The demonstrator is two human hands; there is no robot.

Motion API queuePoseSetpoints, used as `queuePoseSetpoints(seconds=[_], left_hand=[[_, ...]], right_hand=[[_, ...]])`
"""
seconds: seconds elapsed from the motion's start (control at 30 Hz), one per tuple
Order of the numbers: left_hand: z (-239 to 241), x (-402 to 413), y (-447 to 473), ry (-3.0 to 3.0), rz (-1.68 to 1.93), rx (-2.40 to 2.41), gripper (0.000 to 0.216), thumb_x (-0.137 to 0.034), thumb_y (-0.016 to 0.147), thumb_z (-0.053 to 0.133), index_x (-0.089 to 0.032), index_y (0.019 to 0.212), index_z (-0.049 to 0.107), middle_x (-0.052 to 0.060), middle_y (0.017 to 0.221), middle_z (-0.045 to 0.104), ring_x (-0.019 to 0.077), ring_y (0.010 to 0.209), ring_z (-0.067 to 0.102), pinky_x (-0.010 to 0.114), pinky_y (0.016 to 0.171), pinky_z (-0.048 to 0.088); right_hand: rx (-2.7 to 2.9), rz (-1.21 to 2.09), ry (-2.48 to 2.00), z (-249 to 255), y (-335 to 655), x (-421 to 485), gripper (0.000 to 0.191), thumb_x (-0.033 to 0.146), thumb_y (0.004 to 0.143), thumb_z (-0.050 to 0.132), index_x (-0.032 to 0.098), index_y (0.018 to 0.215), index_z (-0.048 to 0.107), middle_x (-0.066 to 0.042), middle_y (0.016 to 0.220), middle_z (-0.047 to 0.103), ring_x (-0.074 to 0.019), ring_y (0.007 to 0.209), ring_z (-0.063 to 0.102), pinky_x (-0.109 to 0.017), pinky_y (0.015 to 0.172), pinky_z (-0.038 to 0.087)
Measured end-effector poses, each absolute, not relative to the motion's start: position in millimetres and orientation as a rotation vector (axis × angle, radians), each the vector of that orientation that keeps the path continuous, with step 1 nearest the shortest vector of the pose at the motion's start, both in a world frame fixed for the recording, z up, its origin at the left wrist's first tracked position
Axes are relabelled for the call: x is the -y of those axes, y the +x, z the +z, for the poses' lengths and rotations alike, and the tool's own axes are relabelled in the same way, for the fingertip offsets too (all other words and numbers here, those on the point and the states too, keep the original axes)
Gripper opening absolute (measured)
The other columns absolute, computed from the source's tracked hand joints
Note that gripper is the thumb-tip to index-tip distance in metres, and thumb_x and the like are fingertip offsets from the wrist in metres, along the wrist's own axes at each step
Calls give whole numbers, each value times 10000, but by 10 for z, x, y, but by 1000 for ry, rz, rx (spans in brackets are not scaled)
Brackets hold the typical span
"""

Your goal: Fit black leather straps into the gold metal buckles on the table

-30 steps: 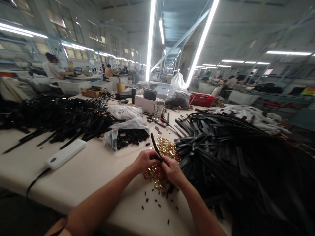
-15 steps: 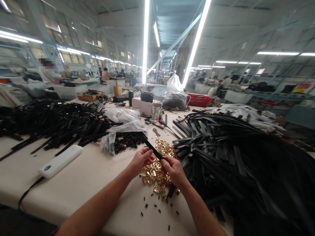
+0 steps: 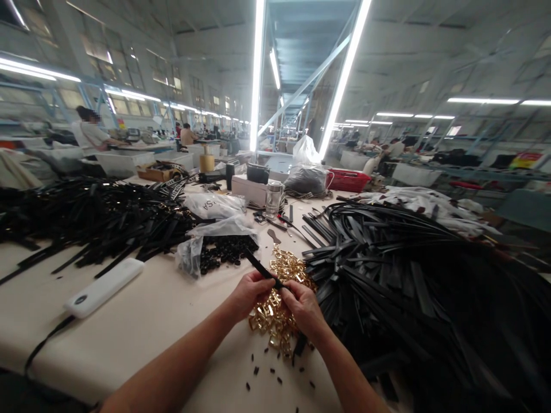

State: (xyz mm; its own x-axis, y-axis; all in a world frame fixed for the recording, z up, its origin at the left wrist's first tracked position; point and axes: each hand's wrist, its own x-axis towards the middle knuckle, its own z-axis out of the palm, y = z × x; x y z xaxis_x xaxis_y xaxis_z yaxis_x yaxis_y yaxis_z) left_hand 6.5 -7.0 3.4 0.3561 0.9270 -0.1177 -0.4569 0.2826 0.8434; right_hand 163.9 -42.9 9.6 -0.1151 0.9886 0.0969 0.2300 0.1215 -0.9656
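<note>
A flat black strap (image 3: pixel 259 265) slants up and to the left between my two hands. My left hand (image 3: pixel 253 291) is closed, pinching it with thumb and fingers. Close beside it, my right hand (image 3: pixel 301 304) grips the same strap nearer its lower end. Beneath both hands lies a heap of gold metal buckles (image 3: pixel 275 318), partly covered by them. Just beyond my left hand, an open clear plastic bag (image 3: pixel 188 256) holds small black pieces (image 3: pixel 219 250). Several tiny black bits (image 3: pixel 256 370) are scattered on the pale table (image 3: pixel 172 321) in front of me.
A large pile of black straps (image 3: pixel 379 275) covers the right side, with another tangled pile (image 3: pixel 99 218) at the left. Nearby lies a white corded device (image 3: pixel 103 288). Farther back stand a glass jar (image 3: pixel 273 199) and a red basket (image 3: pixel 348 179). A person (image 3: pixel 91 132) works at the far left.
My left hand has moved right and down, from open-looking fingers near the strap to a pinch on it close to my right hand. The strap sits slightly lower.
</note>
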Motion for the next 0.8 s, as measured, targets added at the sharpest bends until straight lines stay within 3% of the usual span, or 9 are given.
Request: queuePoseSetpoints(seconds=[0.3,0.43,0.57,0.7,0.8], left_hand=[[-32,73,97,837,984,-693,319,-254,568,836,-126,826,700,18,692,649,37,485,476,170,469,323],[-23,74,87,989,1012,-761,363,-288,545,844,-112,826,695,13,643,640,53,458,467,196,468,335],[-15,63,99,1033,1028,-765,338,-400,648,761,-88,746,677,6,570,589,68,444,468,207,464,348],[-9,88,85,984,923,-672,332,-375,732,695,-87,898,695,17,622,592,61,470,478,181,460,343],[12,108,67,902,899,-638,284,-295,716,714,-88,910,696,3,595,571,48,453,458,156,433,332]], right_hand=[[1613,978,-1267,93,1669,450,280,403,859,521,154,767,611,19,575,541,-96,489,457,-202,466,347],[1663,931,-1296,83,1684,444,319,429,863,508,156,739,617,4,571,564,-111,502,485,-211,481,367],[1588,961,-1314,79,1687,420,331,463,835,523,162,727,606,27,538,503,-103,475,446,-206,449,347],[1559,1149,-1219,150,1712,425,349,497,810,536,156,783,605,33,534,501,-101,457,445,-210,440,356],[1562,1267,-1170,178,1739,426,359,504,806,552,152,750,594,32,520,511,-98,446,458,-209,437,362]])
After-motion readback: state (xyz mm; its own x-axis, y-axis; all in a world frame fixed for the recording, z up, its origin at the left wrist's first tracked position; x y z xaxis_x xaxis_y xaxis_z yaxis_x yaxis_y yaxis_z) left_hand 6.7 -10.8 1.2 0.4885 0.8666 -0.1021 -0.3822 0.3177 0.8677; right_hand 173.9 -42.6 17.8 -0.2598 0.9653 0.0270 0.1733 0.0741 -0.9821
